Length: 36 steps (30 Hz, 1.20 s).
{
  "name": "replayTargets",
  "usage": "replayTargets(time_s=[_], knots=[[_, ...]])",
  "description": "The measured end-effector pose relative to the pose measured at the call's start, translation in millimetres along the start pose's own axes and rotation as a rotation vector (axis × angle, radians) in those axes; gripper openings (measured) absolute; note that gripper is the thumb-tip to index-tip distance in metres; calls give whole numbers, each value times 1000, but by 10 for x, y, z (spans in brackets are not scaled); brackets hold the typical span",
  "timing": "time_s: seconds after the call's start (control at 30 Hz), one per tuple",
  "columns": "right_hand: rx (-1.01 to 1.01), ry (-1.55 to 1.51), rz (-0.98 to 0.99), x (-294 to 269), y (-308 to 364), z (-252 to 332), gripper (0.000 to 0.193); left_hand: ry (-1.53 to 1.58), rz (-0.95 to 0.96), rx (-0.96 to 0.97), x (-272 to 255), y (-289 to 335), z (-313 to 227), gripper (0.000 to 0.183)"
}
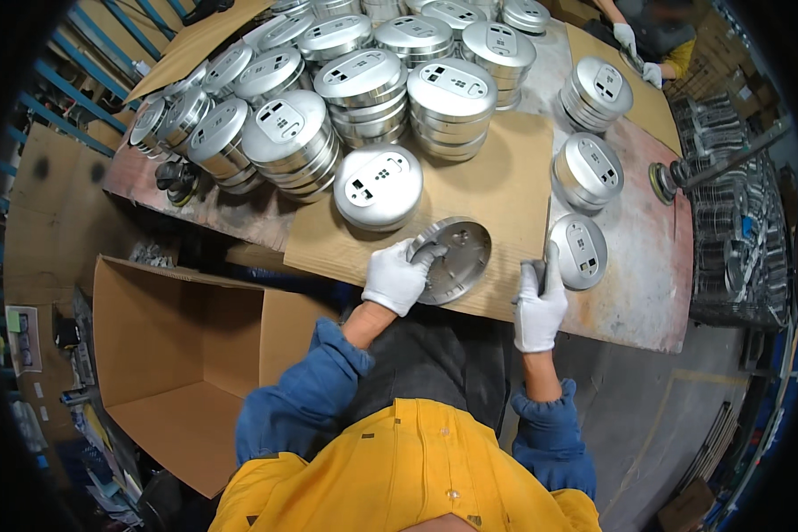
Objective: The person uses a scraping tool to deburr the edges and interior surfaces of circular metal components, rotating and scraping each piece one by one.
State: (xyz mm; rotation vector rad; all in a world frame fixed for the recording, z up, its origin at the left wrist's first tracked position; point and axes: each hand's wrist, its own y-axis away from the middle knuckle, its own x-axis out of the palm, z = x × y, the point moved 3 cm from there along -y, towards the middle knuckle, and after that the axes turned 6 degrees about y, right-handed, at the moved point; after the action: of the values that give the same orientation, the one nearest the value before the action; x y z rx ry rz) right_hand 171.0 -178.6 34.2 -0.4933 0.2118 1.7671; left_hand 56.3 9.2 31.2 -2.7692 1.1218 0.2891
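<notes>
The worn, reddish table (634,306) carries a brown cardboard sheet (519,191), with stacks of silver covers (363,75) crowding its far and left parts. An open cardboard box (160,324) stands near left; blue bars (80,62) run behind it at far left. On the right are a round-headed tool (663,183) and, beyond the table, dark-wrapped metal parts (738,222). At far right, a co-worker's gloved hands (625,37) hold something dark. A posted sheet (24,337) on the left is too small to read.

The metal cover (470,253) sits at the table's near edge, hollow side up and tilted; it is round, its outline stretching near-left to far-right. The left hand (397,277) has its grip closed on the left rim. The right hand (539,310) is raised near a single cover (581,251); whether its grip holds anything, I cannot tell.
</notes>
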Motion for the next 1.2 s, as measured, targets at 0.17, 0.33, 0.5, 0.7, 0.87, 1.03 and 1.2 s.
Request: replayTargets(time_s=[0.17, 0.33, 0.5, 0.7, 0.87, 1.03, 1.2], knots=[[-269, 418, 223, -212, 240, 167, 51, -152, -86, -3, 19, 64, 201, 22], [-275, 970, 664, -218, 430, 384, 38, -321, -62, 159, 65, 107, -74, 21], [-308, 961, 718, -130, 445, 481, 32, -370, -60, 254, 72, 162, -76, 16], [-322, 970, 769, -59, 401, 547, 26, -430, -23, 282, 77, 165, -189, 16], [-408, 1018, 884, 12, 300, 557, 24, -414, -14, 390, 68, 173, -201, 21], [-369, 1122, 1035, 108, 170, 760, 26, -328, -19, 336, 44, 156, -73, 21], [-353, 1071, 1011, 91, 406, 502, 46, -76, -61, 39, 46, 58, 158, 17]])
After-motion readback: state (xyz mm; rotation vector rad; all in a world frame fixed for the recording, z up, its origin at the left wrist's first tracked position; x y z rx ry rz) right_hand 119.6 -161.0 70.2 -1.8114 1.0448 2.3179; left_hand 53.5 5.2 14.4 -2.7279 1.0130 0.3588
